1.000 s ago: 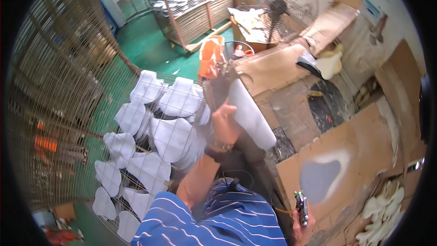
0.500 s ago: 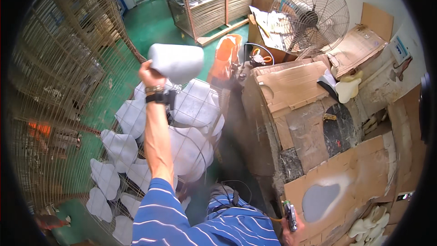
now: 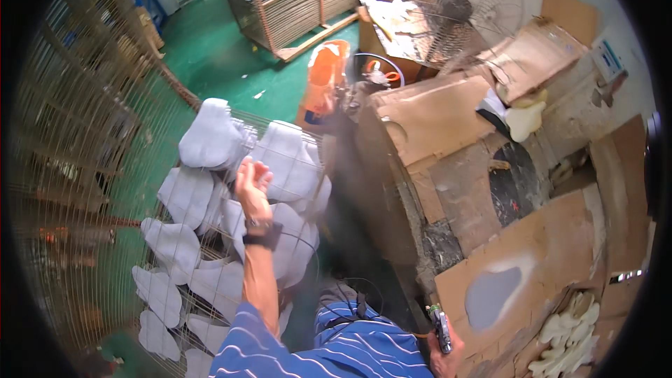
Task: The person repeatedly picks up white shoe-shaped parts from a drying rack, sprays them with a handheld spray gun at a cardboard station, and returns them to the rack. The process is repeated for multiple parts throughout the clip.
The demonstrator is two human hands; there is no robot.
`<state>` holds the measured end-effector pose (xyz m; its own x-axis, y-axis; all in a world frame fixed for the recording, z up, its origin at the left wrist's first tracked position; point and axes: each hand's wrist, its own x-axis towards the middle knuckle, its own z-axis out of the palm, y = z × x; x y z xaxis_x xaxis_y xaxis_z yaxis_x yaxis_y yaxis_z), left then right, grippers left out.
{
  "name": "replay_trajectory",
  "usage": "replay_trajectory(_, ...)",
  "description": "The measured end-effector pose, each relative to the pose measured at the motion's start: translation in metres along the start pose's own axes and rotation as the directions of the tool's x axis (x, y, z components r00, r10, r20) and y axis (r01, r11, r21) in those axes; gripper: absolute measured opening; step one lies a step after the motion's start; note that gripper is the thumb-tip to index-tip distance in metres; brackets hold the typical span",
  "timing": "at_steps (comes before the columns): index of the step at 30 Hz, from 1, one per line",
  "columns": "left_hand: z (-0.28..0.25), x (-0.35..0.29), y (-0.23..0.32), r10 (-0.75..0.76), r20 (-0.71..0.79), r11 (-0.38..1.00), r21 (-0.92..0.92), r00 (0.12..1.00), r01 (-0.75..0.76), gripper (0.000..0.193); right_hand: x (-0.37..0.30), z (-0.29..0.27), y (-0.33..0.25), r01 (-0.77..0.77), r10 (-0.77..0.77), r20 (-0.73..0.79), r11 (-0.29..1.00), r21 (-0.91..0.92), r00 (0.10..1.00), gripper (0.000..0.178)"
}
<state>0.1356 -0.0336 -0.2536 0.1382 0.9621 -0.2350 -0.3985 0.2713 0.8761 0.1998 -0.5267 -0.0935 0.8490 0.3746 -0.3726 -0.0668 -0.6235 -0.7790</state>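
Green floor [image 3: 210,63] behind — pale grey, rounded pieces [image 3: 210,134]

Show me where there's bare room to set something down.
Bare patches: the upper cardboard sheet, left of the cream pad; the lower cardboard sheet, right of the grey patch; the green floor between the far rack and the pale sole-shaped pieces, bar small scraps. Crowded: around the left hand, where those pieces overlap, and lower right, heaped with cream pieces.

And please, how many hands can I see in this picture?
2. The left hand is open over the pale grey pieces, left of centre; the right hand holds the metal spray gun near the bottom edge. No other hand shows.
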Motion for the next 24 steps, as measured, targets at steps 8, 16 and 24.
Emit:
replay_trajectory(8,0.115,-0.269,-0.001,-0.334,0.73,0.941,0.295,0.596,0.166,0.032,-0.08,-0.065,0.051,-0.011,-0.013,-0.305,0.997,-0.075,0.952,0.047)
replay_trajectory(16,0.114,-0.342,-0.146,-0.724,0.689,0.661,0.683,-0.025,-0.31,0.033,-0.18,-0.122,0.101,-0.127,0.136,-0.682,0.99,0.063,0.718,0.052)
replay_trajectory(24,-0.02,-0.222,-0.319,-0.867,0.482,0.134,0.466,0.124,-0.875,0.046,-0.208,-0.149,0.128,-0.153,0.196,-0.719,0.98,0.125,0.667,0.048)
